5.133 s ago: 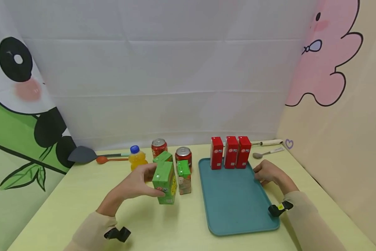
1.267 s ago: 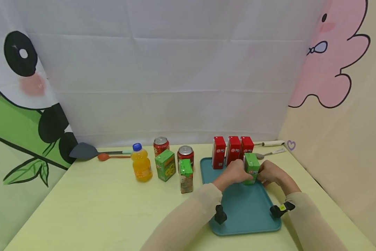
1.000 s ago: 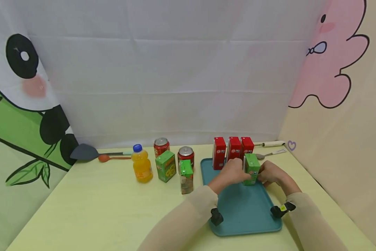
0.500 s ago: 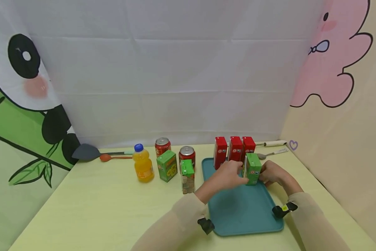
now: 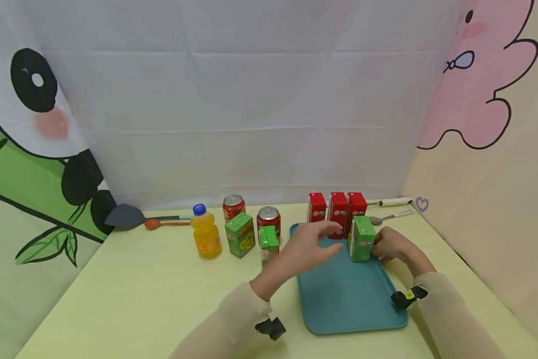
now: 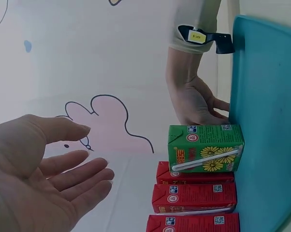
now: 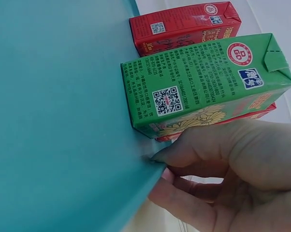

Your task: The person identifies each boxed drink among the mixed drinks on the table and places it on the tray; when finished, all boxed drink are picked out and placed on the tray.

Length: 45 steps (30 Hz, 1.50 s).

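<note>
My left hand [image 5: 308,245] hangs over the left side of the blue tray [image 5: 347,304], thumb and fingers spread and holding nothing. A green drink carton [image 5: 362,239] with yellow flowers on it stands upright at the tray's right edge. Behind it, three red drink cartons [image 5: 338,214] stand in a row at the tray's far end. My right hand [image 5: 392,244] pinches the tray's right rim beside the green carton, as the right wrist view shows: thumb [image 7: 184,145] on top, fingers underneath.
Left of the tray stand a second green carton [image 5: 240,234], a green-topped brown carton [image 5: 269,242], two red cans [image 5: 269,217] and an orange juice bottle [image 5: 206,234]. A dark turner [image 5: 125,217] and red spoon [image 5: 154,224] lie back left; another spoon [image 5: 390,216] lies back right.
My left hand carried the green carton from the left of the tray onto it, let go and drew back left. My right hand has stayed at the tray's rim.
</note>
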### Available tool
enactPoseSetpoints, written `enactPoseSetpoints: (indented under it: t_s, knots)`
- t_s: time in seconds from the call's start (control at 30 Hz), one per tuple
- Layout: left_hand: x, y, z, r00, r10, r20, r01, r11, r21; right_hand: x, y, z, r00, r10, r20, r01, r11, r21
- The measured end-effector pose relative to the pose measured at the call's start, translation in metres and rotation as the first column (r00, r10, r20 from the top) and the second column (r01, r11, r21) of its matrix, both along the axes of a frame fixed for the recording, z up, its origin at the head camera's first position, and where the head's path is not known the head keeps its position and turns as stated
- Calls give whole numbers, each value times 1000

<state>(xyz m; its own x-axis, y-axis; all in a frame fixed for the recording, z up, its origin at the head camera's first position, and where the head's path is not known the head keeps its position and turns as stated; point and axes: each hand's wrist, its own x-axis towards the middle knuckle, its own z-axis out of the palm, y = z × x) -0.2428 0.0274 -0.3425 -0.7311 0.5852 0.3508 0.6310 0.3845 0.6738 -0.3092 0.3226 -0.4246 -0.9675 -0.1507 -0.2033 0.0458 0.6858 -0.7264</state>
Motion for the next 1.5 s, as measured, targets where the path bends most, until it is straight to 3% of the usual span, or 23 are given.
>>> enactPoseSetpoints:
  t_s: [0.23,0.4,0.63,0.9,1.23,1.5]
  knots:
    - [3,-25,-6,996,58,-63,-53,997,64,-1,-3,2,1000,3,0,-3,1000,10]
    - [-4,-50,-8,992,96,-87,-81,983,166,-1,0,1,1000,-4,8,4,1000,9]
    - [-19,-84,-10,978,184,-98,-163,968,190,2,5,1,1000,-2,-1,2,1000,5]
    - [-28,-112,-20,966,257,-13,-254,961,114,2,7,-1,1000,-13,12,13,1000,10]
    - [-37,-126,-35,954,242,175,-260,962,88,2,4,-1,1000,2,4,-2,1000,-6]
    - [-44,-127,-46,952,247,183,-265,961,81,0,2,-2,1000,-2,4,2,1000,-4]
